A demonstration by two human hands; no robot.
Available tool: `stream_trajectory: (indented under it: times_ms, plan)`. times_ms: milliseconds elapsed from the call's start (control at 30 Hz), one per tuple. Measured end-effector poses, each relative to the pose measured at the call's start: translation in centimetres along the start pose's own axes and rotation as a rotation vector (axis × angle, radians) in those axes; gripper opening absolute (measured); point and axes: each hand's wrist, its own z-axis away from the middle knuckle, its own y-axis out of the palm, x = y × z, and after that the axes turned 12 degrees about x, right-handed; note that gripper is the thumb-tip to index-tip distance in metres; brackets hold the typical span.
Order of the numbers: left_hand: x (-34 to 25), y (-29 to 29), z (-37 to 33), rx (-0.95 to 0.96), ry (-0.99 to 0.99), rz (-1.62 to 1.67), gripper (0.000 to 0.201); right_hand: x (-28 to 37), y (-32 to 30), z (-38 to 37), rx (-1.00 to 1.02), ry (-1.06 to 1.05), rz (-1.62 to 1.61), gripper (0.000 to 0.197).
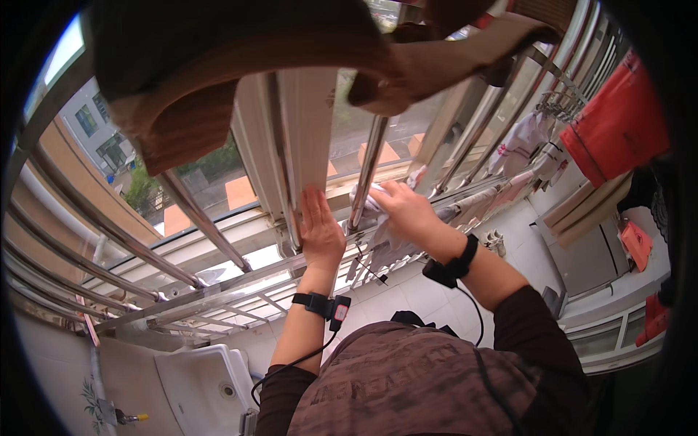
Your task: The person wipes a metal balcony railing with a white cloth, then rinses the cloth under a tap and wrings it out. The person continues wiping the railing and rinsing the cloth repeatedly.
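Note:
My left hand (322, 229) rests with its fingers stretched upward against the white window frame (309, 131), beside a metal bar (286, 160). It holds nothing that I can see. To its right, my right hand (411, 209) is closed on a white cloth (365, 196). The cloth lies against another upright metal bar (374, 152) of the window guard and hangs down below my fingers. Part of the cloth is hidden by the hand. Black wrist straps with cables sit on both my forearms.
Brown fabric (291, 43) hangs close overhead and covers the upper view. Several more guard bars (203, 221) run to the left. A white sink (218, 392) with a tap stands at the lower left. Red clothing (618, 123) and hangers (560, 105) are at the right.

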Motion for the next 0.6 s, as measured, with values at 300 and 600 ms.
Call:
stream_trajectory:
  times_ms: [300, 600]
  plan:
    - [-0.7, 0.2, -0.2, -0.093, 0.091, 0.112, 0.066, -9.3, 0.3, 11.8, -0.306, 0.131, -1.03, 0.052]
    - [-6.4, -0.9, 0.5, -0.389, 0.137, 0.314, 0.049, -14.1, 0.2, 9.0, -0.395, 0.149, -0.751, 0.049]
